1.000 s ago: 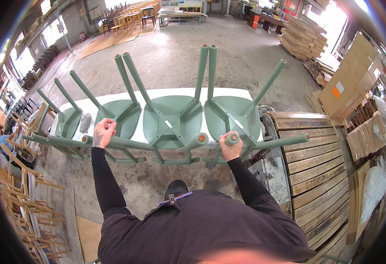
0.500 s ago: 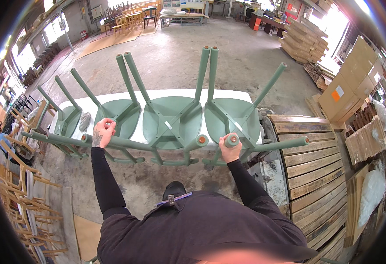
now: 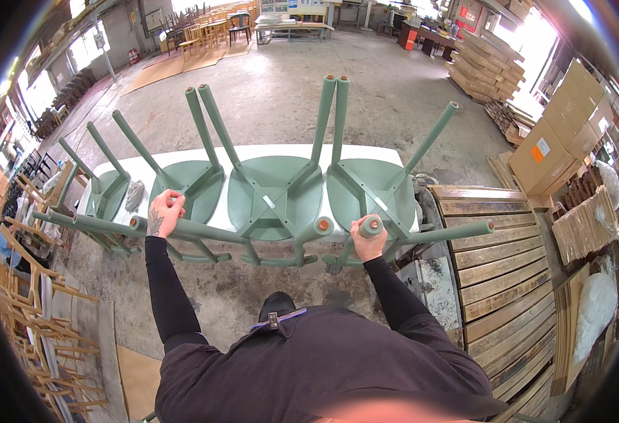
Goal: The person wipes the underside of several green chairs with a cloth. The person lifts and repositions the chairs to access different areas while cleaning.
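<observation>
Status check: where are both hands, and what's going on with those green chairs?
Left hand and right hand each grip a chair leg. Green chairs upside down on white table. Nothing blocking.

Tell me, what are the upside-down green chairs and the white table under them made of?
The green chairs look like wood under matt green paint: the leg ends show bare brownish wood. The white table has a smooth, flat top, perhaps painted or laminated board; I cannot tell which.
</observation>
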